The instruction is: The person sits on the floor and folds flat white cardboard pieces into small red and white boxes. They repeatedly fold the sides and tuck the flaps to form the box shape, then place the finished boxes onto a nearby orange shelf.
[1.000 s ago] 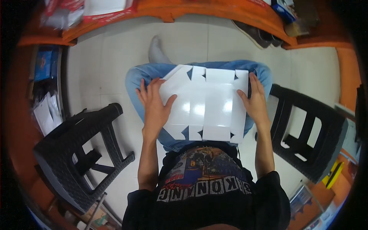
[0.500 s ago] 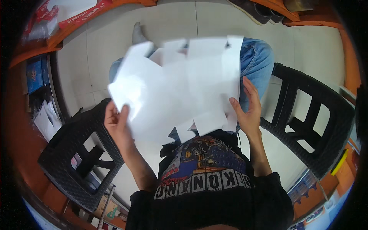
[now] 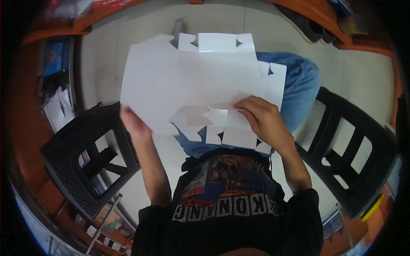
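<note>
Here, a lower white blank (image 3: 276,85) lies across the jeans-clad lap (image 3: 302,85), flaps reaching its near edge. Over it, the right hand (image 3: 267,119) bunches its fingertips, apparently pinching the near edge of an upper white blank (image 3: 200,77); the left hand (image 3: 137,123) curls at its left near corner, blurred, hold untellable. Separating sheets seems in hand; the next move calls for steady two-sided support. Half a second ago, the right hand was spread by the right edge.
</note>
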A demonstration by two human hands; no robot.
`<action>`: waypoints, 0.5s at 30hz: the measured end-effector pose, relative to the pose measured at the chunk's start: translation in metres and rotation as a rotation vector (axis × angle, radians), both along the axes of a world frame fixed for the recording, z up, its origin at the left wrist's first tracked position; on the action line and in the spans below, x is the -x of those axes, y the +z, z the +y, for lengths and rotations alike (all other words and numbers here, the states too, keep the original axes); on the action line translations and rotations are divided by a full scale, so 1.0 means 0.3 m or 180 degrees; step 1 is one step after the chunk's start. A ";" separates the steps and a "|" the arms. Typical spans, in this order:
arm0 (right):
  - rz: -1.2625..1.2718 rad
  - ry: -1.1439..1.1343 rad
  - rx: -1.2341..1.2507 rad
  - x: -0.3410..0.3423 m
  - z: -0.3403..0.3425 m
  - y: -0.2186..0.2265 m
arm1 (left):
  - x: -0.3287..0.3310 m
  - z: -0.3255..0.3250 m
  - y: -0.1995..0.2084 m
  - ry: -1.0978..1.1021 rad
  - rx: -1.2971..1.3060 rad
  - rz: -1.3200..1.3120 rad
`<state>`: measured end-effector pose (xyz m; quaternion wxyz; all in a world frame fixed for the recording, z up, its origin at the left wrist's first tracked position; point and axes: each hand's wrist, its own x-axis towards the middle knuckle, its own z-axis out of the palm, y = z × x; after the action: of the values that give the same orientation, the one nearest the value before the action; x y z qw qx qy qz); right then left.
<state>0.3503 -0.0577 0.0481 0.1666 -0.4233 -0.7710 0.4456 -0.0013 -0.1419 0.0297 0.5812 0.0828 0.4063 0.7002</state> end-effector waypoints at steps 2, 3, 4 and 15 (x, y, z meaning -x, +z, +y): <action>0.0366 -0.0372 0.0678 0.023 0.026 0.046 | -0.099 -0.062 -0.080 -0.0004 0.0087 0.0596; 0.0418 -0.0315 0.1001 0.024 0.036 0.042 | -0.181 -0.065 -0.077 -0.0109 0.0237 0.0822; 0.0462 -0.0243 0.1324 0.016 0.039 0.029 | -0.263 -0.074 -0.076 -0.0197 0.0376 0.1052; 0.1261 -0.0853 0.2026 0.031 -0.034 -0.100 | -0.443 0.050 -0.013 -0.0347 -0.0761 0.3588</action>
<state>0.3411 -0.0679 0.0181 0.2293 -0.4565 -0.4852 0.7096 0.1318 -0.1268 0.0257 0.2968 0.5289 0.5664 0.5580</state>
